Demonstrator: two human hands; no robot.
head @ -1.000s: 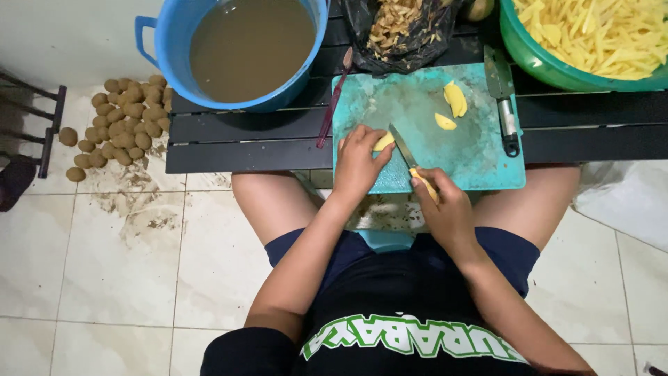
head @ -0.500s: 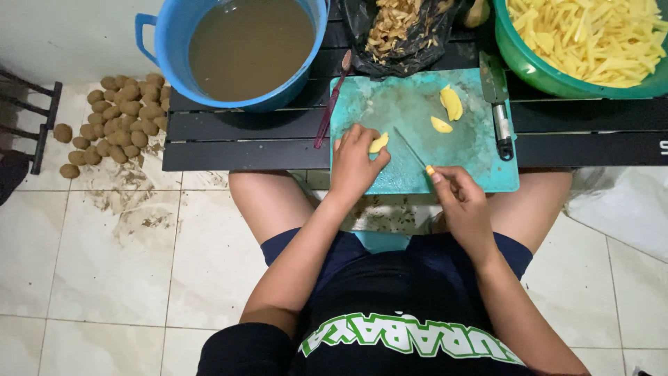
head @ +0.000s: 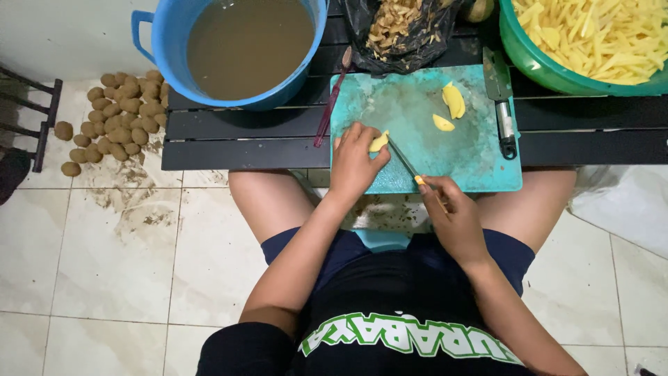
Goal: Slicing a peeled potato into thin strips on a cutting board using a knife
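Observation:
My left hand (head: 355, 161) presses a peeled yellow potato piece (head: 379, 141) onto the teal cutting board (head: 417, 111). My right hand (head: 449, 214) grips a small knife (head: 406, 159) with a yellow handle, its blade slanting up to the potato piece beside my left fingers. Two more cut potato pieces (head: 451, 104) lie further back on the board.
A blue bucket of brown water (head: 247, 45), a black bag of peelings (head: 396, 28) and a green basin of potato sticks (head: 598, 38) stand on the dark slatted table (head: 236, 129). A peeler (head: 502, 104) and a dark stick (head: 332, 97) flank the board. Unpeeled potatoes (head: 115, 118) lie heaped on the tiled floor.
My right hand drew the knife back toward me, then brought the blade in again against the potato piece. My left hand stayed on the piece.

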